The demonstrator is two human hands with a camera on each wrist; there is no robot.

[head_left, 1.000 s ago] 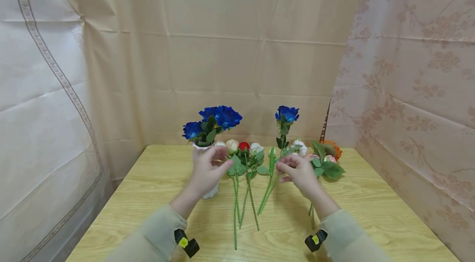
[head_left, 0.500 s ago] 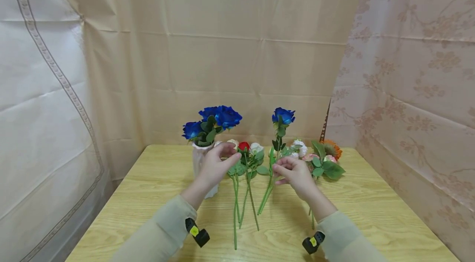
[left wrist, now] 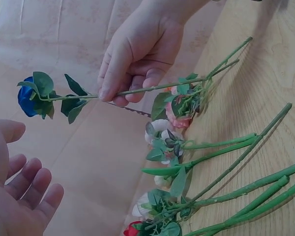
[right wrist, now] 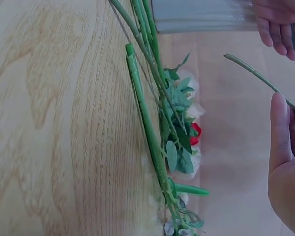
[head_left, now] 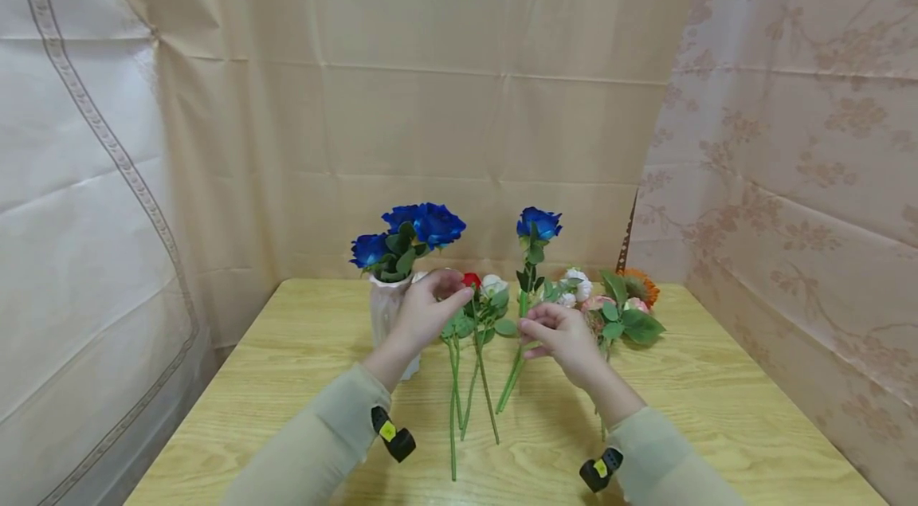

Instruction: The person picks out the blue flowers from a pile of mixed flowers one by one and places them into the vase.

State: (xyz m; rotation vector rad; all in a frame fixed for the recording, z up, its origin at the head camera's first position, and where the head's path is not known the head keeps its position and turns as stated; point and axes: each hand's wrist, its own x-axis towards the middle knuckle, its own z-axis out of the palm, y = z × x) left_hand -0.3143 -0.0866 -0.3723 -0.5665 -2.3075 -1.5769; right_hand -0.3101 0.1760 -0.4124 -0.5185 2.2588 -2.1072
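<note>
My right hand (head_left: 562, 339) pinches the green stem (left wrist: 152, 89) of a single blue rose (head_left: 539, 224) between thumb and fingers, its bloom held upright above the table. In the right wrist view, the lower end of that stem (right wrist: 255, 73) sticks out past the fingers. Nearer the vase is my left hand (head_left: 425, 313), fingers loosely bent and holding nothing; it shows at the left of the left wrist view, apart from the rose. Behind it stands a white vase (head_left: 383, 311), partly hidden, with several blue roses (head_left: 439, 225) in it.
Flowers lie along the wooden table (head_left: 301, 394): a red rose (head_left: 471, 280), a white rose (head_left: 493, 285), small white blossoms (head_left: 577, 283) and an orange flower (head_left: 641, 288) at the right. Their green stems (head_left: 453, 410) point towards the front. Beige curtain (head_left: 430, 115) hangs behind.
My right hand has moved a little to the left with the blue rose. My left hand has shifted right, away from the vase, so the hands are closer together. The vase stays put.
</note>
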